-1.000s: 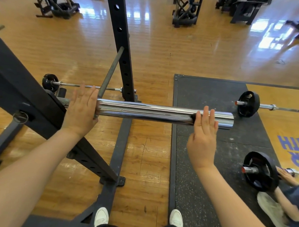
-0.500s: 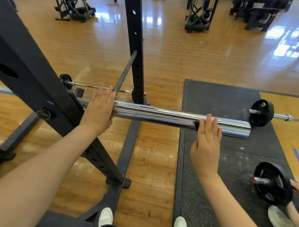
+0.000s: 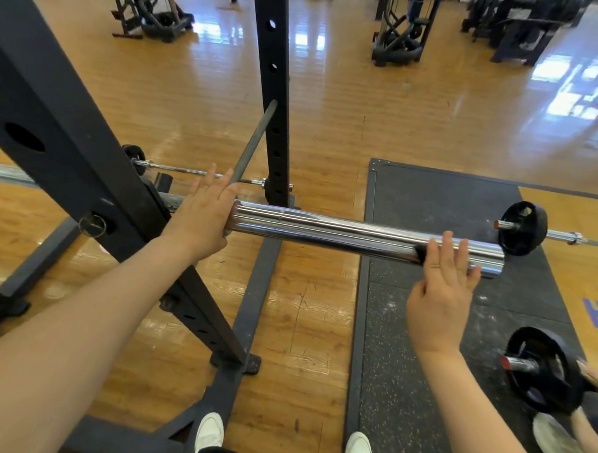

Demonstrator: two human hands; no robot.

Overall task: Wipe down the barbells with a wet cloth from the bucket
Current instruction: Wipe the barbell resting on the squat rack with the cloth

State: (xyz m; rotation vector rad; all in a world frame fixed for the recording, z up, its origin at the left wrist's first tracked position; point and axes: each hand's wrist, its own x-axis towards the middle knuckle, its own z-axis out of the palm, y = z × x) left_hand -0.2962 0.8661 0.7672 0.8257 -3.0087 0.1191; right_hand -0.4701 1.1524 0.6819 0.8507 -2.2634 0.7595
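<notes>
A thick chrome barbell sleeve [image 3: 342, 233] lies level across the middle, resting in a black rack. My left hand [image 3: 202, 218] rests on the bar at the sleeve's inner collar, fingers straight. My right hand [image 3: 438, 294] presses flat on the sleeve near its free end, fingers straight and pointing away from me. A small dark patch shows at that hand's left edge; I cannot tell whether it is a cloth. No bucket is in view.
The rack's slanted beam [image 3: 56, 113] and upright post [image 3: 272, 88] stand left and behind. Two loaded barbells with black plates [image 3: 522, 227] [image 3: 545, 370] lie on a rubber mat [image 3: 423, 334]. Another person's hand [image 3: 592, 376] and shoe [image 3: 555, 439] are at the lower right.
The view has shifted, bringing the rack beam closer on the left. My left hand stays at the collar. My right hand has slid slightly along the sleeve, still flat on it.
</notes>
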